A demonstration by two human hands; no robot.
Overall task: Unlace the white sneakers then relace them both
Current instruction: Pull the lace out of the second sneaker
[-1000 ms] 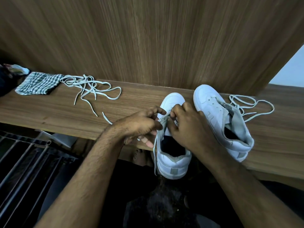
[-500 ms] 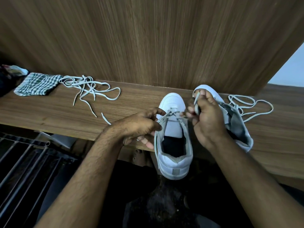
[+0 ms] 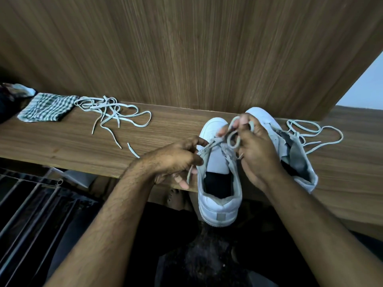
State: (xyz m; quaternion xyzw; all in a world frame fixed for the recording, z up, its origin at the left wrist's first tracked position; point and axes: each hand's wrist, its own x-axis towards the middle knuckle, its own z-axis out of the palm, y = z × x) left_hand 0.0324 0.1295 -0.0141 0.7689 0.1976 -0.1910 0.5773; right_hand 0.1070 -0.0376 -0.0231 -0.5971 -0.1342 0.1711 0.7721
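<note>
Head view. I see the near sneaker (image 3: 219, 175) lying on the wooden worktop (image 3: 62, 139) with its heel overhanging the front edge; the second sneaker (image 3: 269, 129) lies just beside it to the right, partly hidden behind my right hand (image 3: 256, 150). The grip of that hand is pinched on a coiled loop of the lace (image 3: 234, 137) above the toe. The left hand (image 3: 178, 160) pinches the other run of the same lace at the left eyelet row, its free end dangling below the fingers. Only the lowest eyelets appear threaded, so I judge relacing barely begun on this shoe.

Risks, as I judge them:
- A hard pull by the right hand could drag the lace out of the left pinch and leave the ends uneven.
- The overhanging heel could tip off the edge if both hands tug toward me.
- The coil could twist, so the lace lies kinked across the tongue.

A loose lace (image 3: 112, 117) lies well apart to the left, beside a checked cloth (image 3: 47, 107); another lace (image 3: 310, 131) trails right of the second sneaker.
</note>
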